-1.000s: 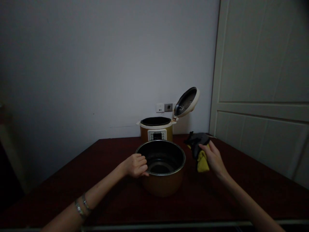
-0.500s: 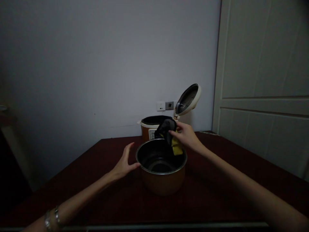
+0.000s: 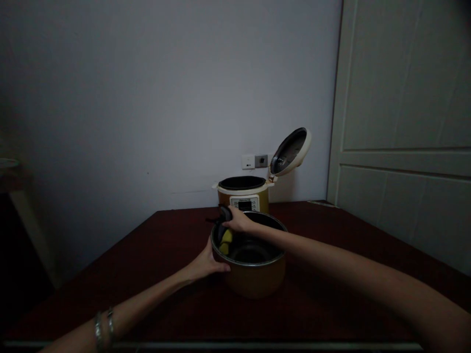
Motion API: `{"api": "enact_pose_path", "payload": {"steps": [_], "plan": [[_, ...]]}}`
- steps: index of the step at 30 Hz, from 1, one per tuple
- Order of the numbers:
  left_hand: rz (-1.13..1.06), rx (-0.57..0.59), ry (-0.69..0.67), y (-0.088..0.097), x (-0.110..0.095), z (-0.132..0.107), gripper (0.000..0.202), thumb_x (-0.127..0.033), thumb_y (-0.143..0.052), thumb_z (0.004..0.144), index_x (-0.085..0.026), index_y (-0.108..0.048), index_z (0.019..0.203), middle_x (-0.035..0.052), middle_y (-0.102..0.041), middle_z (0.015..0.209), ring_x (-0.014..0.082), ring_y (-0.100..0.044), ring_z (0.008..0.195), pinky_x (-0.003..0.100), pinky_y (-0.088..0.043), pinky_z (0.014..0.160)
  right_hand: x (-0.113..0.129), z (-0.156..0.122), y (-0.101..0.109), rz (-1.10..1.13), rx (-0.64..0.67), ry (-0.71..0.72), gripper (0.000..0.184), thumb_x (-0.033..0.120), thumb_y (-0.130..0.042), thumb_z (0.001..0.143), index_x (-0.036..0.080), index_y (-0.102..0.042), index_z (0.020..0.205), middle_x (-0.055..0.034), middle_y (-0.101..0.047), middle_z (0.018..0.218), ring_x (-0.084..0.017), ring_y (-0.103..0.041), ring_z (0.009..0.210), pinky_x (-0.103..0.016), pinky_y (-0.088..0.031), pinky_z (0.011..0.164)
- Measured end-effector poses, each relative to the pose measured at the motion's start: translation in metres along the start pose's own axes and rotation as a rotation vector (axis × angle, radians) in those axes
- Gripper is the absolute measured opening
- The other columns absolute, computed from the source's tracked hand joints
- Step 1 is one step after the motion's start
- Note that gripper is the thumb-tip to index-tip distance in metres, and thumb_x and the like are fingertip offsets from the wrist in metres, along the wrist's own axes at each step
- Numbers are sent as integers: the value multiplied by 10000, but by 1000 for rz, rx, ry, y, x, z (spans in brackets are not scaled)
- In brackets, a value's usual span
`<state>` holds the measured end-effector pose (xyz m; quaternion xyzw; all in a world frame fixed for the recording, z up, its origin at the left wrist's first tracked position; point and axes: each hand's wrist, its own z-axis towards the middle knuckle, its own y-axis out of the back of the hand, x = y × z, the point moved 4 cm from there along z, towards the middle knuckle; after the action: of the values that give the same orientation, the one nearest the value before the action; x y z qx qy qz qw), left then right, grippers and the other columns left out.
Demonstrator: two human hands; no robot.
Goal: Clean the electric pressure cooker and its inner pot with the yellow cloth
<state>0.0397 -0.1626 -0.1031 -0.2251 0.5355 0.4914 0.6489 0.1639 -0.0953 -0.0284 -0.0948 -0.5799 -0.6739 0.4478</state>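
A round inner pot (image 3: pixel 257 277) with a dark inside and an orange outside stands on the dark red table (image 3: pixel 154 294). My left hand (image 3: pixel 206 264) presses against the pot's left side, fingers wrapped on the wall under the rim. My right hand (image 3: pixel 238 221) reaches across the pot to its far left rim and is closed on a grey and yellow cloth (image 3: pixel 225 237). The cloth hangs down against the inner wall of the pot. Behind the pot stands an orange rice cooker (image 3: pixel 243 194) with its lid (image 3: pixel 291 152) swung up and open.
The table meets a pale wall with a socket plate (image 3: pixel 253 161) behind the cooker. A white panelled door (image 3: pixel 405 122) fills the right side. The table's near edge (image 3: pixel 235 345) runs along the bottom of the view.
My right hand lifted the cloth from the table at the right, carried it over the pot and brought it down to the left inner rim. My left hand shifted from the rim to the outer wall.
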Motion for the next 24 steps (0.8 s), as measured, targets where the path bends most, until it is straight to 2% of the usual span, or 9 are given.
{"api": "enact_pose_path", "payload": {"steps": [3, 6, 10, 12, 15, 18, 21, 22, 24], "plan": [[21, 15, 17, 3, -1, 0, 1216, -457, -828, 507, -189, -95, 1439, 203, -281, 1445, 330, -294, 1324, 486, -227, 1087, 12, -13, -17, 161, 120, -32, 294, 94, -619, 686, 127, -573, 974, -33, -652, 841, -141, -602, 718, -216, -462, 596], [54, 44, 36, 4, 0, 0, 1136, -440, -824, 524, -193, -176, 1424, 186, -329, 1426, 327, -327, 1304, 482, -256, 1074, 17, -38, -18, 285, 258, -64, 244, 31, -554, 634, 139, -602, 847, 17, -627, 692, -106, -567, 588, -191, -435, 515], [91, 25, 13, 6, 3, 0, 1140, -363, -832, 542, -207, -142, 1436, 172, -341, 1422, 309, -344, 1295, 477, -251, 1081, 5, -77, 7, 504, 552, -261, 165, 48, -493, 583, 140, -577, 691, 32, -572, 576, -81, -499, 470, -172, -348, 427], [98, -5, -33, 5, 4, 0, 1193, -334, -839, 535, -207, -80, 1446, 176, -294, 1446, 302, -310, 1317, 476, -226, 1093, -3, -91, 29, 521, 656, -342, 106, 115, -471, 640, 129, -575, 660, 16, -558, 556, -76, -474, 455, -179, -342, 439], [111, -3, -51, 7, 0, -1, 1183, -321, -827, 552, -204, -64, 1448, 175, -260, 1464, 292, -262, 1343, 478, -174, 1110, -10, -101, 65, 401, 735, -330, 342, 356, -398, 823, 113, -611, 712, -13, -557, 578, -84, -465, 494, -197, -361, 495], [57, 113, 71, 17, -6, -3, 1131, -265, -807, 555, -239, -108, 1444, 132, -265, 1477, 288, -255, 1350, 475, -174, 1109, -10, -103, 89, 103, 740, -161, 526, 590, -435, 810, 106, -610, 705, 2, -512, 586, -79, -425, 529, -200, -333, 512], [-108, 234, 259, 35, -14, 1, 837, -275, -714, 611, -223, -346, 1361, 102, -445, 1381, 294, -395, 1275, 450, -311, 1046, -6, -107, 90, -114, 739, -28, 382, 492, -559, 784, 116, -594, 736, 29, -477, 619, -71, -394, 557, -195, -307, 517], [-116, 208, 306, 43, -17, 6, 698, -301, -663, 653, -193, -429, 1302, 110, -510, 1319, 291, -454, 1228, 431, -358, 1011, -4, -108, 86, -131, 728, -16, 294, 414, -569, 793, 122, -589, 770, 31, -483, 646, -73, -401, 574, -192, -312, 526], [9, 64, 380, 58, -20, 21, 506, -354, -560, 738, -142, -515, 1194, 127, -589, 1217, 267, -543, 1129, 378, -435, 926, 2, -108, 72, -111, 696, -22, 144, 271, -539, 808, 137, -578, 841, 30, -505, 704, -76, -427, 609, -187, -329, 552]]}}
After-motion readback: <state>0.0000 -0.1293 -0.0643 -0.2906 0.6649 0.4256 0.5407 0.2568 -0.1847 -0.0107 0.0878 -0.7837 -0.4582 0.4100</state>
